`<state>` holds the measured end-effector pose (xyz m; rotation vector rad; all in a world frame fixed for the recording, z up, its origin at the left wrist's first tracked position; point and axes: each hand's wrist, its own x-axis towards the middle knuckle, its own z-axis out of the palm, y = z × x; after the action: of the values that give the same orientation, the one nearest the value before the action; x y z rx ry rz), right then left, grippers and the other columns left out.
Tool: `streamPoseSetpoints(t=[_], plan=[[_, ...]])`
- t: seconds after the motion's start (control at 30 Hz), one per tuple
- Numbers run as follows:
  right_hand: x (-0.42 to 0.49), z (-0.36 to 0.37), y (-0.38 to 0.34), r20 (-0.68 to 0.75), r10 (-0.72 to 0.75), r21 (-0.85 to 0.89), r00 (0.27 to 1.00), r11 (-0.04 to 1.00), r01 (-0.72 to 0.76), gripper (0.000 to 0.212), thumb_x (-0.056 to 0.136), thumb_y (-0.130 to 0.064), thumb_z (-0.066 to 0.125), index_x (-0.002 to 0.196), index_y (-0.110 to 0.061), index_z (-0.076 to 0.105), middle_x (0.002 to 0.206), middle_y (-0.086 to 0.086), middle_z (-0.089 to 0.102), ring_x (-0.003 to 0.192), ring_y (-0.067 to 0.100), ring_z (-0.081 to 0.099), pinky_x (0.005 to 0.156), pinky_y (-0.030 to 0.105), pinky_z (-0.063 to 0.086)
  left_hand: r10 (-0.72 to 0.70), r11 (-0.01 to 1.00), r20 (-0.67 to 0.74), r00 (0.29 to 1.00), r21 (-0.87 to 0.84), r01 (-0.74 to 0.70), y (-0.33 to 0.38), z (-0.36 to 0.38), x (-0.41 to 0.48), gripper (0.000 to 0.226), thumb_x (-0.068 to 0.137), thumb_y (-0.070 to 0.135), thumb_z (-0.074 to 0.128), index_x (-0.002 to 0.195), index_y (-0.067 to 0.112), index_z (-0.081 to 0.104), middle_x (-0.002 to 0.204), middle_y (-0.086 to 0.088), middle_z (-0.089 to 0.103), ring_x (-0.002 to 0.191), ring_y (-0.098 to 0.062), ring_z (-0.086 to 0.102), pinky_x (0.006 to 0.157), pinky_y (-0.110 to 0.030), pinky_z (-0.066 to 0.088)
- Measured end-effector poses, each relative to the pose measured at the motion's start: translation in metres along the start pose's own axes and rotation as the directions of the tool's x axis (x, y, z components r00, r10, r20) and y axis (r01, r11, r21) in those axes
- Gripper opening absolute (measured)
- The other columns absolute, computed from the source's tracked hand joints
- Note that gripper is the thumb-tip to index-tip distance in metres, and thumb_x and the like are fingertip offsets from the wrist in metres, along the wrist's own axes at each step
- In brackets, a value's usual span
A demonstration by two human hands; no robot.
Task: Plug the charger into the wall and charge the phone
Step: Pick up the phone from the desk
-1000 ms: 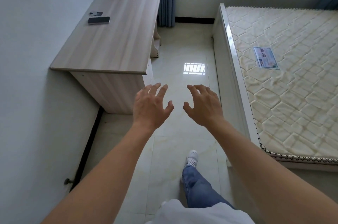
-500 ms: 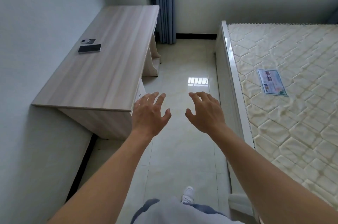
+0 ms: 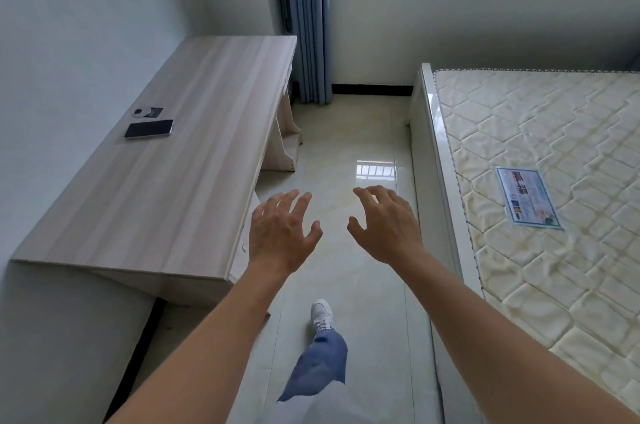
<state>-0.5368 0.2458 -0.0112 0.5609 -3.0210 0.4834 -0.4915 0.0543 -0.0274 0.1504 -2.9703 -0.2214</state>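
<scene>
A dark phone [image 3: 149, 129] lies flat on the wooden desk [image 3: 194, 181] near the left wall. Just behind it rests a small charger [image 3: 148, 111], a white round part with a dark piece beside it. My left hand [image 3: 280, 233] hovers off the desk's near right corner, fingers spread and empty. My right hand [image 3: 386, 224] floats beside it over the floor, fingers curled apart, holding nothing. Both hands are well short of the phone. No wall socket is visible.
A bed with a bare quilted mattress [image 3: 554, 188] and a white frame fills the right side. A tiled aisle [image 3: 346, 153] runs between desk and bed toward a blue curtain [image 3: 306, 18] and a window sill. My leg and white shoe [image 3: 322, 314] step along the aisle.
The view has moved forward and tilted up: desk, phone and bed are nearer and the window sill has come into sight. Both hands stay outstretched and empty.
</scene>
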Motion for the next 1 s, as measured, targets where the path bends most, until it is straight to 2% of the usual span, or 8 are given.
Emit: streamPoseSetpoints(t=[0.3, 0.53, 0.87, 1.0], plan=[[0.165, 0.015, 0.001, 0.030, -0.042, 0.008, 0.999, 0.999, 0.041, 0.051, 0.087, -0.037, 0.057, 0.134, -0.017, 0.049, 0.132, 0.008, 0.059, 0.119, 0.029, 0.055, 0.096, 0.042, 0.046, -0.044, 0.999, -0.038, 0.998, -0.022, 0.043, -0.045, 0.018, 0.154, 0.057, 0.088, 0.053, 0.048, 0.138, 0.025, 0.053, 0.139, -0.004, 0.058, 0.126, -0.026, 0.053, 0.105, -0.047, 0.043], [0.277, 0.018, 0.004, 0.022, -0.083, -0.015, 0.996, 0.996, 0.083, 0.050, 0.086, -0.035, 0.059, 0.132, -0.015, 0.052, 0.129, 0.009, 0.061, 0.117, 0.030, 0.056, 0.096, 0.042, 0.047, -0.077, 0.996, -0.006, 0.997, -0.044, 0.076, -0.077, 0.030, 0.249, 0.057, 0.087, 0.051, 0.047, 0.136, 0.023, 0.054, 0.139, -0.004, 0.058, 0.127, -0.025, 0.052, 0.105, -0.046, 0.042], [0.418, 0.042, 0.040, 0.064, -0.122, 0.001, 0.990, 0.993, 0.122, 0.048, 0.084, -0.035, 0.060, 0.128, -0.017, 0.055, 0.125, 0.008, 0.063, 0.113, 0.031, 0.059, 0.090, 0.041, 0.047, -0.110, 0.993, 0.007, 0.994, -0.029, 0.111, -0.089, 0.064, 0.376, 0.053, 0.084, 0.048, 0.048, 0.129, 0.021, 0.059, 0.129, -0.004, 0.064, 0.118, -0.024, 0.058, 0.099, -0.044, 0.045], [0.500, 0.049, 0.063, 0.083, -0.184, 0.013, 0.979, 0.983, 0.184, 0.048, 0.084, -0.035, 0.058, 0.128, -0.016, 0.054, 0.122, 0.008, 0.062, 0.110, 0.031, 0.058, 0.089, 0.041, 0.048, -0.179, 0.983, 0.020, 0.984, -0.033, 0.179, -0.092, 0.079, 0.442, 0.051, 0.083, 0.047, 0.049, 0.127, 0.021, 0.059, 0.128, -0.004, 0.064, 0.115, -0.025, 0.058, 0.096, -0.044, 0.046]])
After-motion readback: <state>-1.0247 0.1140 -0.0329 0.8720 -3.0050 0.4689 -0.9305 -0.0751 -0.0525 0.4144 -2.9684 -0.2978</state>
